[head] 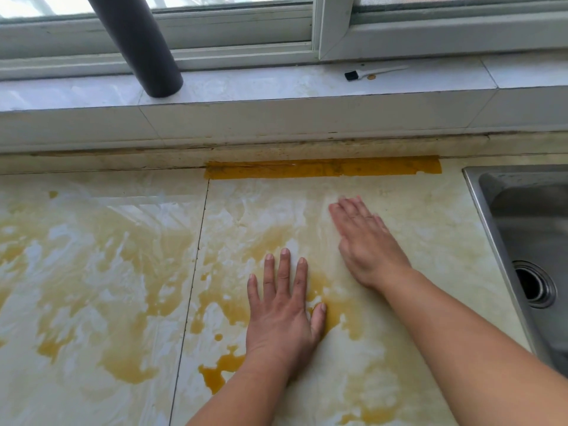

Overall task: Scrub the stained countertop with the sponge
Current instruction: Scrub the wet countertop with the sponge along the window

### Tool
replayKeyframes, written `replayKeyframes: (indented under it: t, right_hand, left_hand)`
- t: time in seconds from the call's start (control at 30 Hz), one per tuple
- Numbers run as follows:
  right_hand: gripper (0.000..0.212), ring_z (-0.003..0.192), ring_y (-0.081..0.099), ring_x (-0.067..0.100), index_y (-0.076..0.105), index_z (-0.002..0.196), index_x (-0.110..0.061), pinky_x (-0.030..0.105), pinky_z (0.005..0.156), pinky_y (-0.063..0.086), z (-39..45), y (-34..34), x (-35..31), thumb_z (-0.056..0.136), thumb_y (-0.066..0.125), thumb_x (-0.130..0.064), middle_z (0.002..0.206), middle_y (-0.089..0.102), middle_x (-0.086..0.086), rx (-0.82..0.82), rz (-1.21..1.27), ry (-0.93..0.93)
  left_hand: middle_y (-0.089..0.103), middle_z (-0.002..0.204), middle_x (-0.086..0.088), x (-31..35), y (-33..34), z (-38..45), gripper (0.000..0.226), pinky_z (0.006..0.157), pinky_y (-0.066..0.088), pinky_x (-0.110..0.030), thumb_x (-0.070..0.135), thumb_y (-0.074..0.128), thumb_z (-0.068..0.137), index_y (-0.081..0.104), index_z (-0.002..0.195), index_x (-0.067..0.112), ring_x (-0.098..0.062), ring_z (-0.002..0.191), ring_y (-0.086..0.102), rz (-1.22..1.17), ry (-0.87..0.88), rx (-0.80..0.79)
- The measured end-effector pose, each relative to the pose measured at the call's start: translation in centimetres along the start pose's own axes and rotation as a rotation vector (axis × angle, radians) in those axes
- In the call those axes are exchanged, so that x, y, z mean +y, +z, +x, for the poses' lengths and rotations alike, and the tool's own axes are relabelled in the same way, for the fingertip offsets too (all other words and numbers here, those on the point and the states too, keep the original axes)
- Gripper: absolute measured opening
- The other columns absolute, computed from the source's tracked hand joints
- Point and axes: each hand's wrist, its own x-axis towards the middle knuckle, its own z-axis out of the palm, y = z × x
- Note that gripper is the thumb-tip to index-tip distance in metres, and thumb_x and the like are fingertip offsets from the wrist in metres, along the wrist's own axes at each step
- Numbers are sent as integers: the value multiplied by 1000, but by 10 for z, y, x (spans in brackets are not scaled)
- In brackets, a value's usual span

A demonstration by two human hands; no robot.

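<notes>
Both hands are laid flat on the countertop (101,272), fingers straight and nothing gripped: the left hand (284,309) near the centre, the right hand (365,241) farther off and to the right, towards the sink (522,216). Yellow-brown stains (123,348) are spread across the tiles, thickest to the left. No sponge is seen, so scrubbing is judged not yet begun; the sponge must first be found and picked up.
</notes>
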Motion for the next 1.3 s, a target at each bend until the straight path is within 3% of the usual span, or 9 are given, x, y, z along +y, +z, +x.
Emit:
replayKeyframes:
  t: [0.17,0.4,0.57,0.87,1.1,1.3]
  right_hand:
    - [68,149,-20,-2,1,160,-39,33,124,-4,-48,-14,53,99,28,-24,167,-9,-20,10,34,131]
    - [69,147,-25,-5,-3,159,-41,36,126,-1,-149,5,56,103,33,-21,164,-16,-24,-46,27,133]
    - [71,149,-23,-2,-5,158,-41,34,124,-2,-214,22,43,104,36,-20,163,-19,-26,-69,23,153]
    - [68,152,-21,6,-8,160,-33,37,123,-2,-259,56,11,98,21,-31,164,-21,-21,-25,65,202]
    - [66,155,-10,15,1,162,-28,42,126,7,-302,78,-23,101,27,-25,169,-10,-12,15,114,175]
    - [75,156,6,29,14,161,-14,45,118,15,-281,100,-66,94,39,-36,170,5,3,57,28,140]
  left_hand:
    - [-58,152,-1,1,-7,-1,79,122,-21,-60,68,8,103,-38,154,29,-28,142,-53,4,-7,-40]
    - [-54,157,0,0,-5,0,79,123,-19,-60,68,8,102,-32,159,30,-28,146,-48,-23,-2,-29]
    - [-48,161,-2,-1,-4,-1,78,123,-19,-60,67,9,102,-28,160,30,-29,148,-45,-53,15,-8]
    - [-44,164,-3,-8,-3,-1,77,123,-20,-58,67,10,104,-24,162,29,-30,148,-44,-76,71,-12]
    - [-44,164,-2,-16,-2,-5,79,125,-17,-57,69,9,103,-24,162,29,-29,149,-43,-56,120,-31]
    - [-44,163,-2,-16,0,-2,79,124,-17,-58,70,9,103,-24,162,30,-29,149,-43,-44,119,-10]
